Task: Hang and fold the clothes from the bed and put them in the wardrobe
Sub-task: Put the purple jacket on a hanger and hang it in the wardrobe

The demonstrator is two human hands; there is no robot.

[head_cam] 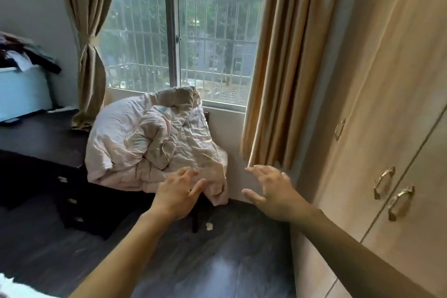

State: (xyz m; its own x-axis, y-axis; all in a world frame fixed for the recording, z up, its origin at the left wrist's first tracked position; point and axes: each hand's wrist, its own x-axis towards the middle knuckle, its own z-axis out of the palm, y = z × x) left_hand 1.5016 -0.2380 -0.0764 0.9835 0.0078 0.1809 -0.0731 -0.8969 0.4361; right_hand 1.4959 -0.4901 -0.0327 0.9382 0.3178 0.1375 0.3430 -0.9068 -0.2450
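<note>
Underfoot lay dark wood-plank flooring (205, 266), with a small pale scrap (208, 226) on it near a dark chair leg. At the lower left corner a bit of white fluffy fabric (9, 288) showed; whether it belonged to the bed could not be told.

Both bare forearms reached forward over the floor. Left hand (179, 192) was held palm down, fingers straight and slightly spread, tips at or just over the lower edge of a crumpled pinkish-beige quilt (150, 143); actual contact could not be confirmed. Right hand (273, 191) hovered apart from it, fingers extended and spread, thumb out, holding nothing, near the hem of the right curtain (285, 68).

The quilt was heaped on a dark seat beside a dark desk (43, 143) with drawers. A light blue box (21, 92) stood on the desk, dark clothes (29, 55) piled on top of it.

Along the right ran the wardrobe (391, 104), light wood, doors closed, with ornate metal handles (400, 202).

Beyond stood a barred window (193, 38), trees and buildings outside, and a tied-back left curtain (89, 43). No legible writing or labels anywhere.
</note>
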